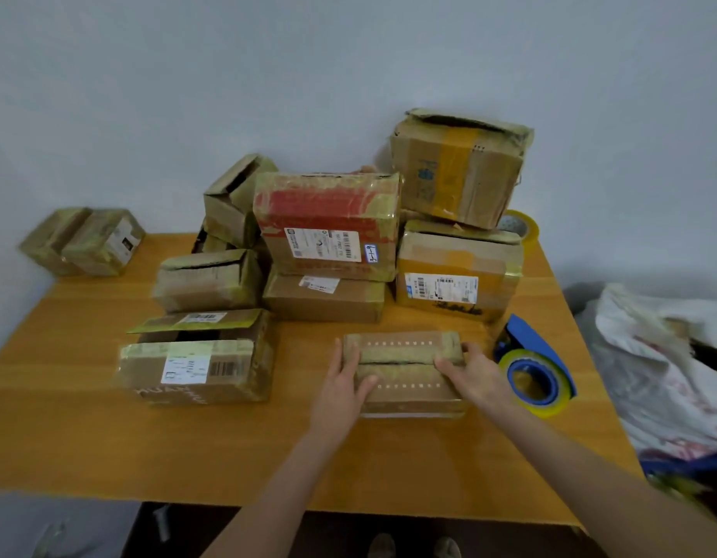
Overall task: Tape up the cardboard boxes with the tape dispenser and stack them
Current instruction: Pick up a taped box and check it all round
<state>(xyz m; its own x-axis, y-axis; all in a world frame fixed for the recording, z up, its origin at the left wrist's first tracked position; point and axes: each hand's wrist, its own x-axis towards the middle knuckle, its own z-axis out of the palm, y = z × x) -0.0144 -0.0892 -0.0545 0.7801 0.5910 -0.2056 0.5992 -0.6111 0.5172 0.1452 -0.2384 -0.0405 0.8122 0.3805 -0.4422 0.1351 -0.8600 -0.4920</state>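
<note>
A small flat cardboard box (405, 370) lies on the wooden table (107, 436) in front of me, its two top flaps meeting along a dark seam. My left hand (342, 390) lies flat on the box's left end. My right hand (475, 376) presses on its right end, fingers spread over the top. Just right of the box lies a blue tape dispenser (536, 366) with a yellowish tape roll, untouched.
Several worn cardboard boxes stand behind: an open one (196, 360) at left, a red-topped one (328, 223) stacked in the middle, a tall stack (457, 219) at right. A spare tape roll (518, 227) sits at the back right. Crumpled bags (671, 368) lie off the table's right.
</note>
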